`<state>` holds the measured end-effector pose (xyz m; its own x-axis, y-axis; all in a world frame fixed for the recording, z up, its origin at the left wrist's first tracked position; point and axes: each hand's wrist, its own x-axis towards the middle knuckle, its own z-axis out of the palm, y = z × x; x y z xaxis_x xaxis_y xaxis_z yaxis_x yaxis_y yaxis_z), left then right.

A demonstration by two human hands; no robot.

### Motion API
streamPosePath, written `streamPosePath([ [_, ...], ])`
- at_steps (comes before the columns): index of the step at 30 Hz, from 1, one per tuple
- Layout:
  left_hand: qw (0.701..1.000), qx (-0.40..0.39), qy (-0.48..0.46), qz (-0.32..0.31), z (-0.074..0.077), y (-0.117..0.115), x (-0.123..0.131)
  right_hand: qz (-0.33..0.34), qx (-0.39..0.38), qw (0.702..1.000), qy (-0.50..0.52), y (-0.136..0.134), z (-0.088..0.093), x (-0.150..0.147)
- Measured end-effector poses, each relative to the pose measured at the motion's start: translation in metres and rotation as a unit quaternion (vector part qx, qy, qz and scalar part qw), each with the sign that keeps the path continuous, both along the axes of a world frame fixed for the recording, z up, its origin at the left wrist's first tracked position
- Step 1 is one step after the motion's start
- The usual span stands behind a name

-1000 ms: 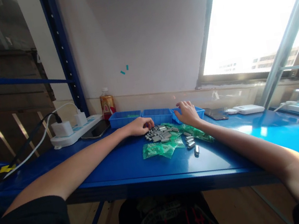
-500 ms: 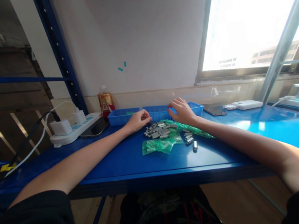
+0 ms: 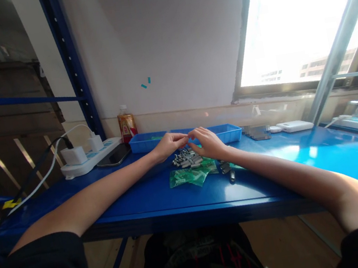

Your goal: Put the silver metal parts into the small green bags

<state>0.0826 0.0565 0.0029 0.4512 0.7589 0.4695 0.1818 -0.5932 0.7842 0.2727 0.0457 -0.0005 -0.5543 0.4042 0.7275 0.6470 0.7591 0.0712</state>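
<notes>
My left hand and my right hand meet at the fingertips above a heap of small grey metal pieces. The fingers of both hands are pinched together; whatever lies between them is too small to make out. Under and in front of the heap lie green plastic bags, partly see-through. A few more metal pieces, among them a short shiny cylinder, rest by my right wrist. Behind the hands stand a blue tray on the left and another blue tray on the right.
At the left are a white power strip with plugged chargers, a phone and a bottle. To the right lie a blurred flat item and a white box. The blue table ends in a straight front edge.
My right hand has moved left and my left hand slightly right, so their fingertips now come together over the heap. The right hand's fingers have closed in.
</notes>
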Motion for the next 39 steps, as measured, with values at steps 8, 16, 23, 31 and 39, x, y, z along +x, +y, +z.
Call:
streamPosePath([
  [8,0.998,0.019,0.055,0.020,0.001,-0.002,-0.001,0.028,-0.001,1.000,-0.008,0.004,-0.004,0.001],
  [16,0.996,0.058,0.033,0.066,-0.005,-0.001,0.005,-0.021,0.023,1.000,-0.002,0.000,-0.006,-0.003],
  [23,0.984,0.126,0.072,0.102,-0.006,0.000,0.003,-0.033,-0.016,0.997,0.063,0.003,-0.006,-0.004],
  [31,0.930,0.277,0.179,0.161,-0.009,-0.010,0.002,-0.019,-0.025,0.999,0.044,0.009,-0.010,-0.007],
  [39,0.900,0.310,0.221,0.210,-0.006,-0.015,0.002,-0.015,-0.035,0.997,0.067,0.004,-0.007,-0.007],
])
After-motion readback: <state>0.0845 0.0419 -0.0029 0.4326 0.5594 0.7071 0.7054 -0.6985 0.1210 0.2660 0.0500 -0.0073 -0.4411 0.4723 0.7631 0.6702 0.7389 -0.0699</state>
